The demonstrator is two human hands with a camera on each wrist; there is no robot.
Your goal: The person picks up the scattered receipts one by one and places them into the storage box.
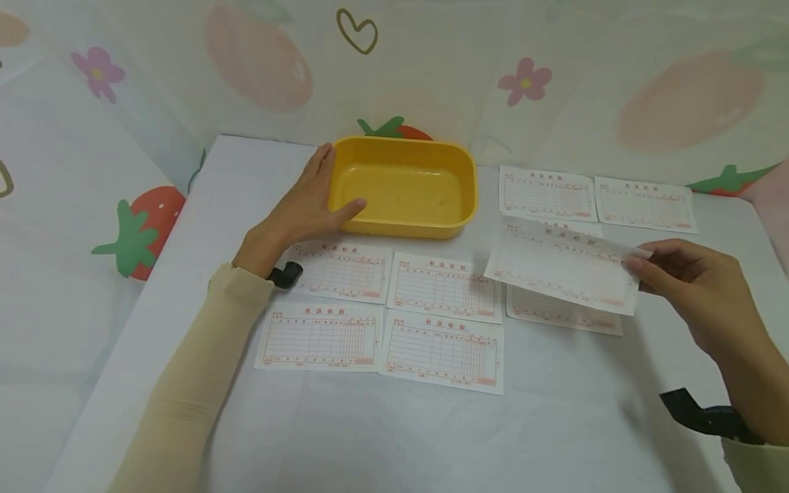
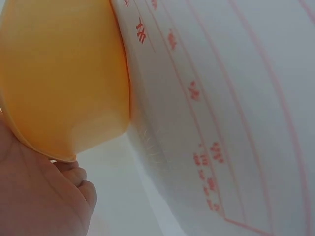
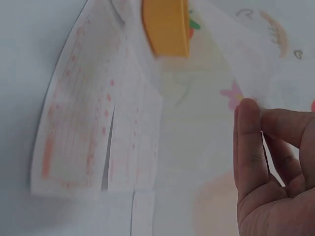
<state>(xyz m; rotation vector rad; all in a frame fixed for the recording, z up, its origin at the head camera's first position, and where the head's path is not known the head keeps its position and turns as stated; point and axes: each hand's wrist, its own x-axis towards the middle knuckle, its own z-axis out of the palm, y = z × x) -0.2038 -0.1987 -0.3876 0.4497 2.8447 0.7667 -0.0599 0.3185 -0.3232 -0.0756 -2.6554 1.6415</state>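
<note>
A yellow plastic basin [image 1: 403, 222] stands at the back of the table. My left hand [image 1: 308, 202] holds its left end, with the fingers along the left rim and the thumb over the front rim. In the left wrist view, the fingers [image 2: 81, 189] show at the basin's rim. A thin printed receipt slip [image 1: 561, 267] hangs tilted above the table at the right. My right hand [image 1: 696, 294] pinches that slip's right edge between thumb and fingers. Beneath it, other receipt slips are partly hidden. The basin's inside shows no papers.
Several receipt slips lie flat in front of the basin, among them a front-left slip [image 1: 320, 335] and a front-right slip [image 1: 444, 352]. Two more, a back slip [image 1: 548, 195] and a far-right slip [image 1: 644, 204], lie beside the basin. A patterned curtain [image 1: 431, 68] hangs behind.
</note>
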